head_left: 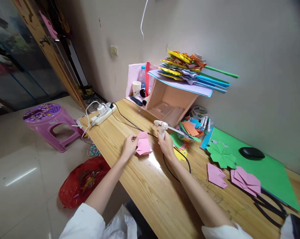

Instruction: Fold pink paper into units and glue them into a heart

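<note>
Between the thumb and fingers of my left hand (129, 145) is the edge of a folded pink paper piece (143, 144), held just over the wooden table (140, 181). My right hand (166, 144) is closed around the handle of a white hot glue gun (161, 124). The glue gun's nozzle points left, above and to the right of the pink paper, and does not touch it. A long pale glue stick reaches out behind the gun. Farther right lie a folded pink paper (216, 175) and a stack of pink folded papers (246, 181).
A green paper flower (221, 154) and black mouse (251, 153) rest on a green sheet (271, 172). Paper flowers (181, 64) lie atop an open box (165, 99). A power strip (102, 115) sits left; a red bag (82, 182) and purple stool (52, 124) stand on the floor.
</note>
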### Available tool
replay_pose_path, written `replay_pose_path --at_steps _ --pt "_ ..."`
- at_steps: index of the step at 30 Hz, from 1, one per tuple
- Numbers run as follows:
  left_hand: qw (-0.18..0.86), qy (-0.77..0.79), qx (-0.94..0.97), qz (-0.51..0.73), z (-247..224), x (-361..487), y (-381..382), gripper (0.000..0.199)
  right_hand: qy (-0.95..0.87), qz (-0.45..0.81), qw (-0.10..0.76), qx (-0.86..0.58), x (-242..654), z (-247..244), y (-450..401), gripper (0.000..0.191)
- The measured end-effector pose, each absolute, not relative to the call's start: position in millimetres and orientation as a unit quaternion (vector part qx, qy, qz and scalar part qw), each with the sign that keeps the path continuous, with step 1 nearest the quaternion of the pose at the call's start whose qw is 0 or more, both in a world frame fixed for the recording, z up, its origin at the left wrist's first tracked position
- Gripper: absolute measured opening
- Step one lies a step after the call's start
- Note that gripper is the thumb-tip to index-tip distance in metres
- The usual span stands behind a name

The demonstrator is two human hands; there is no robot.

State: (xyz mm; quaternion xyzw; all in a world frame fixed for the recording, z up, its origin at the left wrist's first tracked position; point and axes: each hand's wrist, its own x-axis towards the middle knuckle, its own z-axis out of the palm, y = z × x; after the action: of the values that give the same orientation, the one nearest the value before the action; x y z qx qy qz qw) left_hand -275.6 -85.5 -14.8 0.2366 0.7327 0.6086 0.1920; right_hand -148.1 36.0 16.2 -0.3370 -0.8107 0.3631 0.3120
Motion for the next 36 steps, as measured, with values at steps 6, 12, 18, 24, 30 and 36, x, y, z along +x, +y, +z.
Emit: replay_pose_path --at_steps 6,12,18,24,30,36 --pt "0.19 0.758 0.253 0.571 -14.6 -272.7 -91.0 0.014 -0.816 0.45 0.258 -0.256 -93.9 5.5 13.8 0.03" --pt "0.206 0.766 0.299 0.531 -15.9 -272.0 -94.4 0.015 -0.792 0.481 0.26 -0.271 -87.4 -16.5 6.8 0.031" --pt "0.219 0.763 0.322 0.516 -14.8 -273.2 -94.6 0.017 -0.797 0.485 0.241 -0.267 -87.8 -15.9 6.0 0.031" --pt "0.23 0.76 0.329 0.511 -11.1 -271.8 -94.7 0.019 -0.808 0.472 0.241 -0.258 -89.1 -14.2 5.6 0.03" --pt "0.232 0.763 0.331 0.504 -10.5 -271.4 -94.5 0.019 -0.808 0.472 0.244 -0.256 -89.1 -14.5 6.0 0.03" --pt "0.234 0.764 0.331 0.502 -8.8 -271.0 -94.6 0.019 -0.809 0.47 0.246 -0.254 -89.8 -11.8 5.8 0.031"
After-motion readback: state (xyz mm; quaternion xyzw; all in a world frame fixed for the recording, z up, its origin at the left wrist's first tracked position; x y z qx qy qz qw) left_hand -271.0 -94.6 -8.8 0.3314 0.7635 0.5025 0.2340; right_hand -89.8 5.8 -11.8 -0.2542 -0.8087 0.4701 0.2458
